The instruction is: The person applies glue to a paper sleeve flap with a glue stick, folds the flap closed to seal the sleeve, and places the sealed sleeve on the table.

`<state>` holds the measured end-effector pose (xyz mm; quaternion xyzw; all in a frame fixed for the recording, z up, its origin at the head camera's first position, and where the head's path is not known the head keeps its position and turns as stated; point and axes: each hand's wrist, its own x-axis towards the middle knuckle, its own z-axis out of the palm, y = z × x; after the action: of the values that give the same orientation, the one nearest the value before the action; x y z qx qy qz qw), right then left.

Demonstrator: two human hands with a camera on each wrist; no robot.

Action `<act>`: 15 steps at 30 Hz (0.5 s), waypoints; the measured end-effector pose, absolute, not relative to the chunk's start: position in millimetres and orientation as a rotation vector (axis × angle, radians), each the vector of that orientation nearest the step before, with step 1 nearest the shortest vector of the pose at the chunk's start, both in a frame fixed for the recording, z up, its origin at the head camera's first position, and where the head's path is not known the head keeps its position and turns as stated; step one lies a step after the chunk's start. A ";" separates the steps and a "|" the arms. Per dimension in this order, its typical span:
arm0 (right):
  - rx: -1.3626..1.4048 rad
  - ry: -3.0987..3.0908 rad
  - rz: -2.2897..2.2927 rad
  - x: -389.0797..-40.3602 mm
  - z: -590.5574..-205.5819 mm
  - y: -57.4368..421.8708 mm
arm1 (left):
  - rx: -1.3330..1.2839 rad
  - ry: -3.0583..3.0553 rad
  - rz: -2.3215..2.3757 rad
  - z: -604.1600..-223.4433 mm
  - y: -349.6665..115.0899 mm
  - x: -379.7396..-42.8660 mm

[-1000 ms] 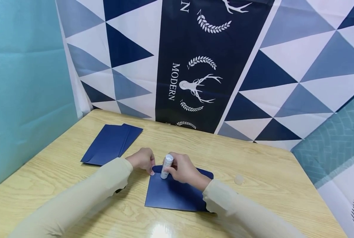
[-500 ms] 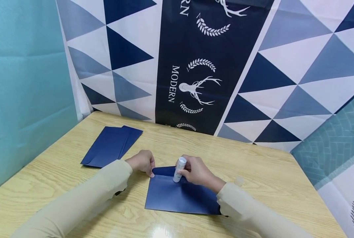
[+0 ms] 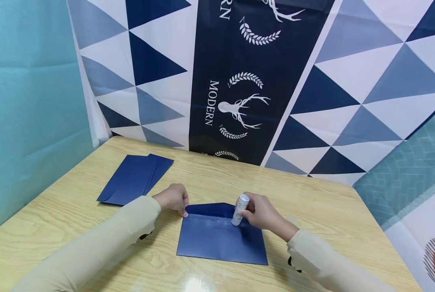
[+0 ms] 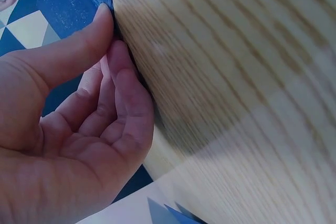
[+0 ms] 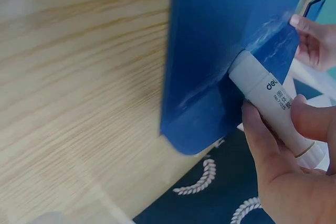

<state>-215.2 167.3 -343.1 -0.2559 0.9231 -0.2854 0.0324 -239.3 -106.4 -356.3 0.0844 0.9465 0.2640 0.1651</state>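
Observation:
A dark blue envelope (image 3: 221,245) lies on the table with its flap (image 3: 210,209) unfolded away from me. My left hand (image 3: 173,199) pinches its far left corner between thumb and forefinger, as the left wrist view shows up close. My right hand (image 3: 263,211) holds a white glue stick (image 3: 240,210) between thumb and fingers, tilted slightly, its lower end on the envelope near the flap's fold. In the right wrist view, whitish glue streaks (image 5: 268,30) run along the fold on the left hand's side of the stick (image 5: 270,98).
Further left, several blue envelopes (image 3: 130,178) lie overlapping on the wooden table (image 3: 312,211). A small translucent cap (image 3: 292,219) sits beyond my right wrist, partly hidden. A patterned cloth (image 3: 159,101) hangs along the table's back edge.
The right hand has slid the glue stick rightward along the envelope's fold, uncovering more of the flap. The left hand keeps its pinch on the corner.

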 end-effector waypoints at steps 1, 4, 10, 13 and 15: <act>-0.773 2.844 -0.877 -214.7 -342.7 170.1 | 0.233 2.694 0.755 -356.3 -106.7 -239.5; -0.732 2.858 -0.874 -213.1 -341.6 177.3 | 0.230 2.691 0.761 -356.0 -107.5 -239.5; -0.667 2.883 -0.868 -212.2 -339.9 190.9 | 0.240 2.699 0.774 -357.5 -108.3 -239.7; -0.686 2.883 -0.866 -211.1 -338.8 197.8 | 0.246 2.699 0.771 -358.3 -108.2 -239.6; -0.702 2.881 -0.858 -210.7 -337.9 201.8 | 0.249 2.701 0.767 -358.6 -108.1 -239.2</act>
<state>-210.7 201.8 -337.9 -0.2273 0.9329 -0.2779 0.0273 -239.2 -108.1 -358.6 0.0872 0.9458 0.2684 0.1608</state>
